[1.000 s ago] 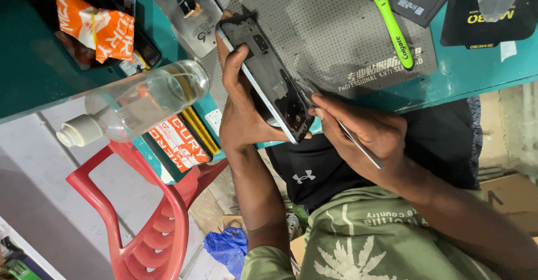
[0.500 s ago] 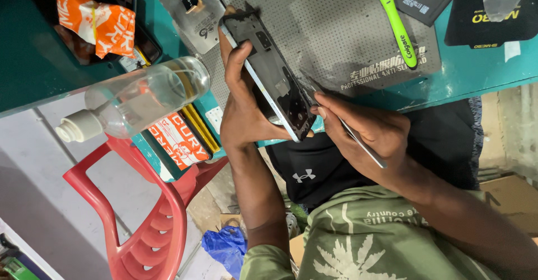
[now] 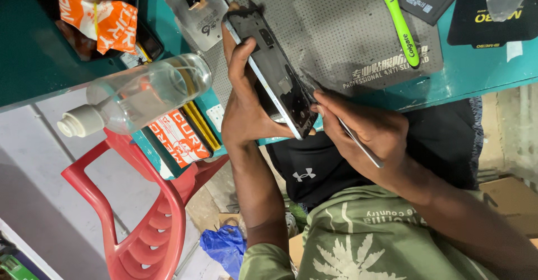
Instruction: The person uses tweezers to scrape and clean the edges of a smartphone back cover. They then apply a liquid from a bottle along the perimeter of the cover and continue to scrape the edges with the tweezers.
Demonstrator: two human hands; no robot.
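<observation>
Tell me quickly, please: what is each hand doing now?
Left hand: closed around the opened phone, holding it tilted over the grey mat.
Right hand: closed on thin metal tweezers, tip at the phone.

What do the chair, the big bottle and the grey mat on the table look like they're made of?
The red chair looks like moulded plastic: one glossy piece with slotted back. The bottle seems clear plastic, see-through with a whitish cap. The grey mat is probably rubber or silicone: matte, with a fine dotted texture.
</observation>
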